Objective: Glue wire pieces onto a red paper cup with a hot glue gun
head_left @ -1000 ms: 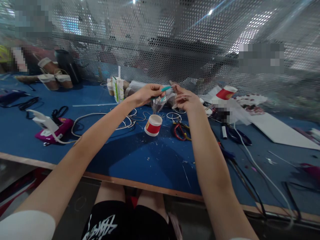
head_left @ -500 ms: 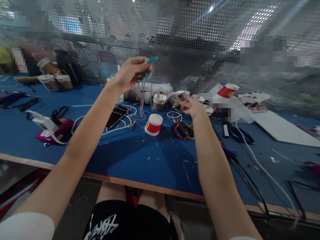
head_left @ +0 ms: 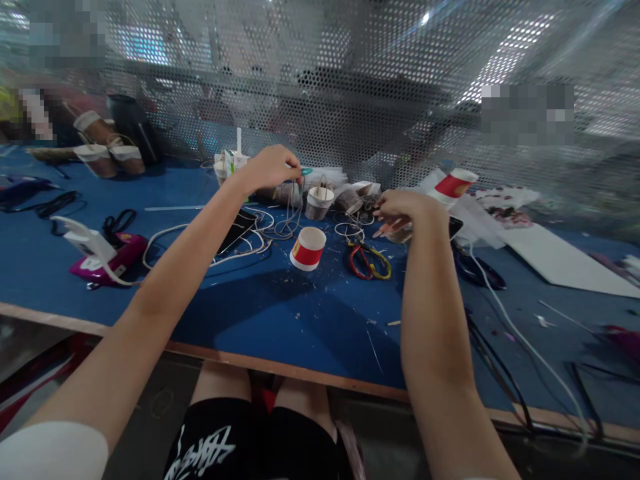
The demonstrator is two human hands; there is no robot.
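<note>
Pinching thin grey looped cords between thumb and fingers, the left hand is raised over the rear half of the blue counter in the head view. Its grip is together on the cords, which hang down toward the surface, just behind and left of a short white paper cup with a red band. That cup stands near the middle of the counter, well back from its wooden front edge.

The right hand reaches toward the rear edge, right of the middle, with bent fingers pointing down beside a pale, blurred object; whether its grip is apart or clamped on that object, I cannot tell.

Between the hands, toward the rear edge, stands a small grey cup with a white rim. Nearer the front edge, a hand tool with one red and one yellow looped handle lies to the right of the red-banded cup. White coiled cable lies past the left forearm, and a glossy magenta box with a white plug sits toward the left front corner. A flat white board lies near the counter's right edge.
</note>
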